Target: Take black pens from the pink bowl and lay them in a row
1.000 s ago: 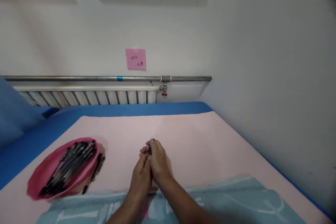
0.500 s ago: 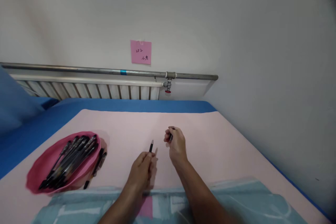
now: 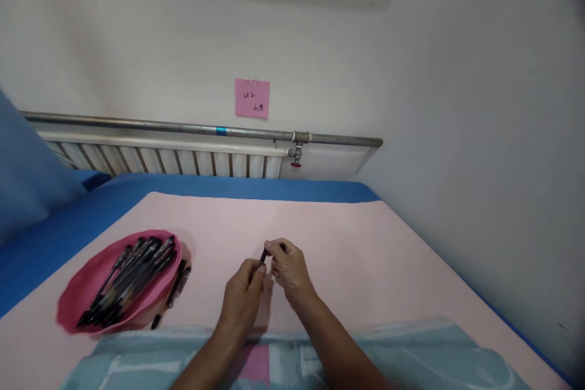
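Note:
My left hand (image 3: 242,295) is closed around a black pen (image 3: 264,255), whose tip sticks up past the fingers. My right hand (image 3: 287,269) is pinched at that tip, fingers curled together, with a small dark piece showing between them that looks like the pen's cap. Both hands hover over the pink sheet (image 3: 365,250) in front of me. To the left, a pink tray (image 3: 77,301) holds several black pens. Two more black pens (image 3: 176,289) lie on the sheet beside the tray's right rim.
A light teal cloth (image 3: 434,353) covers the near edge below my forearms. Blue bedding (image 3: 228,186) borders the pink sheet at the back and left. Behind it run a radiator (image 3: 159,161) and a metal pipe (image 3: 183,128). A pink note (image 3: 251,98) is stuck on the wall.
A second ago my hands were together on the pen. My right hand then pulled away to the right with a small dark piece, and has now come back to the pen's tip.

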Tool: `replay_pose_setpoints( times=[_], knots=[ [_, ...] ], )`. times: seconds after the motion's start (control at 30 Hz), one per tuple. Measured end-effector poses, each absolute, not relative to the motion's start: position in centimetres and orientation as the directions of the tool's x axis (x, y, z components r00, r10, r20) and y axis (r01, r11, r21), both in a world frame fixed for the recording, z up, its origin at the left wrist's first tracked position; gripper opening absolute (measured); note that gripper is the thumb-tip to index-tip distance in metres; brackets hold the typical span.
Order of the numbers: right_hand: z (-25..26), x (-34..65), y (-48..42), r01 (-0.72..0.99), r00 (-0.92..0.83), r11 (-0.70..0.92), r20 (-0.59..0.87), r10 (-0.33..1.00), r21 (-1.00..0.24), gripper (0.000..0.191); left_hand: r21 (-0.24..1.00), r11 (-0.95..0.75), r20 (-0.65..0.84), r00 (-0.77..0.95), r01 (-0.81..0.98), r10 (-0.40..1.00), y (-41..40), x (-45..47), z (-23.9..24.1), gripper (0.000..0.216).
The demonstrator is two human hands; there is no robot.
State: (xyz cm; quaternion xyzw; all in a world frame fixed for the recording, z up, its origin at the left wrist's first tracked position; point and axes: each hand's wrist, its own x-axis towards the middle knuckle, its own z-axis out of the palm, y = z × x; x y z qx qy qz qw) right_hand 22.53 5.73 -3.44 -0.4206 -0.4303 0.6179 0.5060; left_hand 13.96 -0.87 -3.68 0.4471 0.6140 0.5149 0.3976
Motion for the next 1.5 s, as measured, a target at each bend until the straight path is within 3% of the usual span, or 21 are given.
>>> replay_pose_setpoints(
  times=[0.23, 0.33, 0.6, 0.8, 0.97, 1.17, 1.37, 1.5],
  knots=[
    [-2.6, 22.4, 5.7, -0.366, -0.198, -0.218, -0.153, 0.968, -0.905, 0.013, 0.935, 0.271, -0.305, -0.132, -0.228, 0.943, -0.6, 14.0, -3.3, 0.034],
    [-2.1, 22.5, 5.6, -0.400, -0.269, -0.275, -0.175, 0.947, -0.874, 0.018, 0.896, 0.303, -0.345, -0.079, -0.324, 0.935, -0.7, 14.0, -2.9, 0.036],
    [-2.4, 22.3, 5.5, -0.374, -0.168, -0.249, -0.199, 0.965, -0.893, 0.029, 0.949, 0.236, -0.273, -0.172, -0.211, 0.946, -0.5, 14.1, -3.4, 0.035],
    [-2.3, 22.5, 5.4, -0.376, -0.283, -0.302, -0.202, 0.938, -0.876, 0.024, 0.963, 0.217, -0.245, -0.189, -0.158, 0.951, -0.5, 13.9, -3.4, 0.032],
    [-2.4, 22.2, 5.2, -0.366, -0.187, -0.265, -0.208, 0.960, -0.892, 0.027, 0.987, 0.158, -0.163, -0.204, -0.038, 0.965, -0.6, 13.8, -3.8, 0.031],
    [-2.5, 22.4, 5.3, -0.382, -0.302, -0.308, -0.197, 0.933, -0.871, 0.023, 0.985, 0.170, -0.172, -0.210, -0.025, 0.962, -0.7, 13.8, -3.5, 0.030],
    [-2.5, 22.2, 5.1, -0.394, -0.199, -0.295, -0.233, 0.952, -0.871, 0.028, 0.990, 0.142, -0.132, -0.229, 0.025, 0.964, -0.6, 13.8, -3.7, 0.029],
    [-2.5, 22.4, 5.2, -0.405, -0.277, -0.323, -0.222, 0.935, -0.855, 0.024, 0.988, 0.150, -0.142, -0.223, 0.023, 0.964, -0.7, 13.7, -3.9, 0.029]
  ],
)
